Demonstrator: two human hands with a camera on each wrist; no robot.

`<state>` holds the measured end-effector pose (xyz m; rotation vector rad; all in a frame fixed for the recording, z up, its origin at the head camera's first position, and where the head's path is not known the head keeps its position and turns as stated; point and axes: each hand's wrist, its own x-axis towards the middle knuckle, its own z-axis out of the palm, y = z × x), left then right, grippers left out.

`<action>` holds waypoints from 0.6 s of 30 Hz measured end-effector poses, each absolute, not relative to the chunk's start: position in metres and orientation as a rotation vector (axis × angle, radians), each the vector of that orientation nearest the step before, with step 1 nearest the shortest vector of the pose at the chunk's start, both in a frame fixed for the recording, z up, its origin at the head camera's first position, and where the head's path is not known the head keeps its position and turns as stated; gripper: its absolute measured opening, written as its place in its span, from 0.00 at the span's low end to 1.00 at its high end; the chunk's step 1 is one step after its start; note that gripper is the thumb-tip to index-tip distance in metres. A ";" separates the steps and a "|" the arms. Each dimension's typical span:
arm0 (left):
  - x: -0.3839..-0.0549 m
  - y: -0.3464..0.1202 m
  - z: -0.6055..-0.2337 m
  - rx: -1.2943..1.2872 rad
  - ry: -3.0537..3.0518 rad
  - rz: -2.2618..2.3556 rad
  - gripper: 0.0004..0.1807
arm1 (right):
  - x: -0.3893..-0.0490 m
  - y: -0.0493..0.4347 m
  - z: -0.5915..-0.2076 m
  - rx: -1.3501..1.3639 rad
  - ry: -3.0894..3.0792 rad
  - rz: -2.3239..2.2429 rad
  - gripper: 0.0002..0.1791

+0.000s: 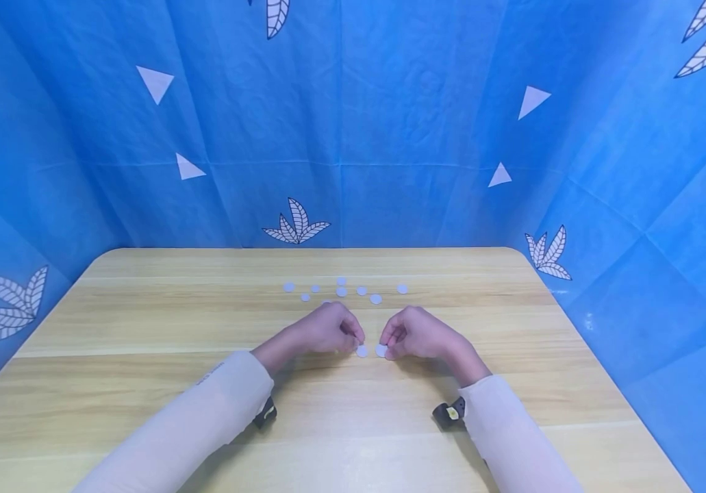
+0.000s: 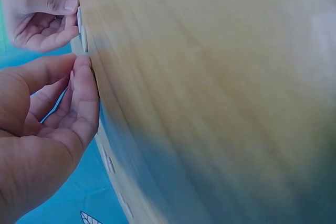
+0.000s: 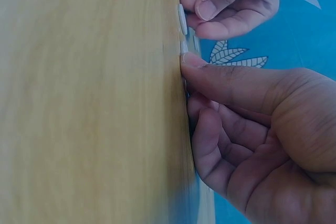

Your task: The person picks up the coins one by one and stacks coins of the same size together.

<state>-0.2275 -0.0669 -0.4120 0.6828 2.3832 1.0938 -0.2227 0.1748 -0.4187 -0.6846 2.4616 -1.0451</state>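
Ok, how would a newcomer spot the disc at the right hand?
On the wooden table, look between the left hand and right hand, where two white discs lie side by side. Pick the right-hand disc: it alone touches the right hand, while its neighbour is by the left hand and other discs lie farther back.

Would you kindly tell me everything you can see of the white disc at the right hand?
The white disc is small, round and thin, plain on its visible face; its material might be plastic or card, I cannot tell which. It looks flat or nearly flat on the wooden table, to the right of a second disc and apart from it. The right hand seems to pinch its edge, with the thumb covering part of it.
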 end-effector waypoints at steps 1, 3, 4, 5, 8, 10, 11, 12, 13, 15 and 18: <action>-0.228 -0.068 -0.412 0.681 2.385 1.099 0.07 | -0.223 0.175 -0.419 -0.683 2.462 -1.046 0.09; -0.229 -0.070 -0.411 0.673 2.386 1.112 0.07 | -0.223 0.175 -0.418 -0.683 2.461 -1.049 0.09; -0.230 -0.070 -0.411 0.671 2.388 1.122 0.07 | -0.223 0.175 -0.418 -0.683 2.461 -1.049 0.09; -0.231 -0.071 -0.410 0.668 2.391 1.131 0.07 | -0.223 0.175 -0.418 -0.684 2.461 -1.049 0.09; -0.235 -0.071 -0.409 0.662 2.412 1.151 0.07 | -0.222 0.175 -0.417 -0.685 2.459 -1.051 0.09; -0.237 -0.071 -0.407 0.654 2.435 1.153 0.07 | -0.222 0.175 -0.417 -0.687 2.458 -1.052 0.09; -0.239 -0.070 -0.407 0.646 2.446 1.158 0.07 | -0.222 0.176 -0.417 -0.688 2.458 -1.054 0.09; -0.240 -0.070 -0.407 0.640 2.457 1.163 0.07 | -0.222 0.176 -0.418 -0.689 2.458 -1.055 0.08; -0.242 -0.070 -0.407 0.634 2.460 1.172 0.07 | -0.222 0.176 -0.418 -0.689 2.458 -1.055 0.08; -0.245 -0.069 -0.408 0.618 2.469 1.184 0.08 | -0.222 0.176 -0.419 -0.689 2.457 -1.058 0.08; -0.251 -0.067 -0.410 0.609 2.479 1.200 0.08 | -0.223 0.176 -0.419 -0.688 2.456 -1.059 0.08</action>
